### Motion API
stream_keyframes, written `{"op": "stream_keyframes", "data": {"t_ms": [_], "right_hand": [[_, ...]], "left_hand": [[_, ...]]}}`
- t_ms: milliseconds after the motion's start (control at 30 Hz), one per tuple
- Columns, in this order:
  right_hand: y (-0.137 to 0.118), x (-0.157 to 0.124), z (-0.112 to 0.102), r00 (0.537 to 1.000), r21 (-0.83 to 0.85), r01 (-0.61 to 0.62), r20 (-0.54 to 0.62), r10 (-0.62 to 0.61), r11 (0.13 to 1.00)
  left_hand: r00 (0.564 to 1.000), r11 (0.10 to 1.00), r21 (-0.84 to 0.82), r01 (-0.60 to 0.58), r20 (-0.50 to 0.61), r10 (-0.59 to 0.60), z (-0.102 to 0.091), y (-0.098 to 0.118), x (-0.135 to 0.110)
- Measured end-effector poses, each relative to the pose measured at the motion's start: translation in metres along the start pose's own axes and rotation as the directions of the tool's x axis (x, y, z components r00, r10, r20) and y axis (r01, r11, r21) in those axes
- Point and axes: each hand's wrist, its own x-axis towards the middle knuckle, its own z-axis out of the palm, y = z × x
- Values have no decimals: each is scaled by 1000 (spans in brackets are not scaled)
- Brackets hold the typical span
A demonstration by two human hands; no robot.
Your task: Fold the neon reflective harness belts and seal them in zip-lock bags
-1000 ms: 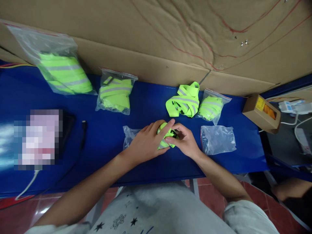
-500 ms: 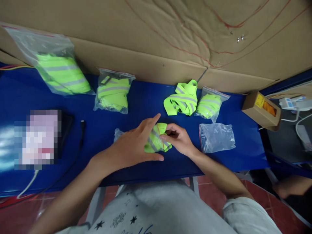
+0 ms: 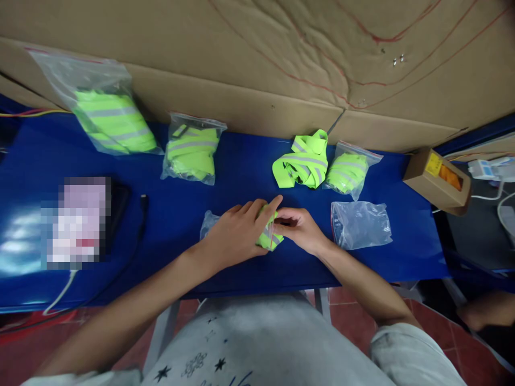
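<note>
A clear zip-lock bag [image 3: 208, 221] lies under my hands at the table's middle, its red-edged mouth toward the right. Inside it is a folded neon-yellow reflective strap [image 3: 276, 239] with grey stripes, mostly covered by my fingers. My left hand [image 3: 233, 236] lies over the bag and closes round the bundle, thumb on the near side, index finger stretched along the far side. At the mouth, my right hand [image 3: 301, 230] pinches the bag's edge between thumb and fingers; the fingertips are partly hidden. To its right lies a flat clear zip-lock bag [image 3: 361, 225].
Behind my hands lie a loose reflective strap bundle [image 3: 301, 161] and a small filled bag [image 3: 348, 171]. Two more filled bags, one middle-sized [image 3: 192, 150] and one large [image 3: 115, 120], lean at back left. A cardboard box [image 3: 436, 182] stands right; a blurred-out device [image 3: 78, 222] with cables lies left.
My left hand has gone from spread fingers to closing over the bag, moving slightly right. My right hand keeps its pinch at the bag's mouth. The view has shifted slightly.
</note>
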Motion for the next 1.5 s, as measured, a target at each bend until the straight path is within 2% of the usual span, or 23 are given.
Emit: {"op": "stream_keyframes", "data": {"t_ms": [133,200,300,367,433,500,567,633,700,767,800,833,867,900,1000,1033,1100,1167,1233,1300,1367,1433,1500], "right_hand": [[5,0,10,974,-75,123,-182,-135,990],[3,-1,9,963,-136,169,-186,-193,976],[-8,-3,-1,985,-202,172,4,-175,964],[-18,-5,-9,982,-240,174,121,-148,955],[-25,-8,-14,960,-260,243,200,-194,935],[-28,-10,-15,922,-294,354,268,-279,888],[-28,-10,-13,895,-344,415,318,-312,842],[-26,-8,-13,895,-365,417,327,-305,833],[-27,-7,-13,892,-341,418,329,-310,842],[-28,-8,-14,877,-305,442,343,-336,843],[-29,-9,-14,870,-288,455,344,-352,843],[-30,-10,-13,864,-275,469,340,-372,839],[-30,-11,-12,858,-268,484,332,-392,833],[-30,-12,-11,850,-268,502,324,-414,822],[-31,-14,-11,821,-290,562,308,-480,775],[-31,-14,-11,805,-313,589,308,-507,745],[-34,-13,-15,764,-397,645,322,-560,653],[-39,-12,-18,743,-509,660,335,-579,553],[-43,-11,-21,757,-585,629,311,-574,513],[-45,-10,-22,789,-601,585,266,-554,544],[-46,-10,-23,810,-578,565,251,-530,589],[-47,-10,-23,821,-552,557,254,-511,621],[-47,-11,-23,822,-530,562,271,-501,635]], "left_hand": [[998,998,61,-8,-60,12,-1,15,11],[996,997,75,7,-92,0,-2,21,17],[993,998,-3,67,-98,-67,-5,17,22],[983,986,-85,143,-99,-151,-7,9,22],[953,955,-138,261,-123,-278,-8,5,21],[917,926,-135,353,-145,-371,-7,9,19],[921,931,-96,352,-142,-363,-5,20,17],[949,952,-105,288,-104,-299,-6,30,13],[969,944,-237,231,-30,-245,-13,29,11],[978,855,-477,206,71,-196,-26,14,10],[976,767,-604,217,132,-173,-32,3,10],[965,680,-686,261,165,-203,-37,-9,11],[955,606,-738,297,219,-201,-39,-21,13],[946,534,-782,323,290,-147,-40,-32,15],[900,285,-882,376,421,114,-29,-52,19],[892,199,-896,397,428,147,-24,-56,20],[900,73,-903,424,429,74,-15,-58,18],[906,8,-906,422,422,-47,-12,-59,14],[912,-32,-919,393,394,-117,-11,-59,10],[919,-98,-925,366,376,-122,-11,-60,7],[917,-209,-907,365,389,-90,-9,-62,6],[900,-301,-867,398,433,-58,-6,-63,7],[875,-327,-834,443,482,-43,-4,-65,9]]}}
